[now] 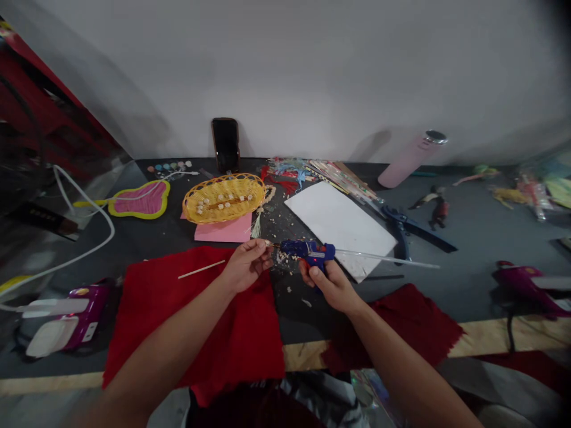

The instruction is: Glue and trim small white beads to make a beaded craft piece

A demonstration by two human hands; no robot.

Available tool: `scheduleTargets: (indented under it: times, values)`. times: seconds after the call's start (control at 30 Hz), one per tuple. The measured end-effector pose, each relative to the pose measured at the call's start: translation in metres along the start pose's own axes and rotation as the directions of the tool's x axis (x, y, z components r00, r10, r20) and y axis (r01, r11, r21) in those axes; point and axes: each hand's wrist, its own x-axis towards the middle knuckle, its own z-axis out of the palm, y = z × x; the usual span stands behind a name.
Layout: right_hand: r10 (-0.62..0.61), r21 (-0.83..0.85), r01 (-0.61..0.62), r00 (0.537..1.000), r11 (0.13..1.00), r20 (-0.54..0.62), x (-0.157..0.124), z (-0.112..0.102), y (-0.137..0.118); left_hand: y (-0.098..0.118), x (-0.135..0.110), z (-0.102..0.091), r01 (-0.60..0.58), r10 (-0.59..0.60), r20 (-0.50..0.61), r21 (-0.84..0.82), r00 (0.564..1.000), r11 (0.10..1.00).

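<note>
A blue hot glue gun [307, 249] is gripped in my right hand [331, 282], its nozzle pointing left. From its back end sticks a long clear glue stick [388, 258]. My left hand [250, 261] is closed at the nozzle tip, fingers pinched on a small pale piece too tiny to name. Below the nozzle, small pale crumbs [288, 261] lie scattered on the dark table. Under my left forearm spreads a red cloth [196, 333] with a thin wooden stick [201, 269] on it. A yellow woven basket [209, 215] holding several small pale pieces stands just beyond.
A white board [339, 220] lies right of centre, with pliers-like blue cutters [404, 223] beside it. A phone [226, 144] and a pink bottle [410, 159] stand near the wall. Purple power strips [91, 312] with a white cable [107, 238] sit at the left.
</note>
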Motion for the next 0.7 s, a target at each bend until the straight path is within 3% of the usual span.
scheduleTargets:
  times: [0.7]
  values:
    - [0.004, 0.001, -0.004, 1.0, 1.0, -0.008, -0.0004, -0.0025, 0.0001, -0.0007, -0.0009, -0.0005, -0.022, 0.018, 0.076, 0.046, 0.997, 0.999]
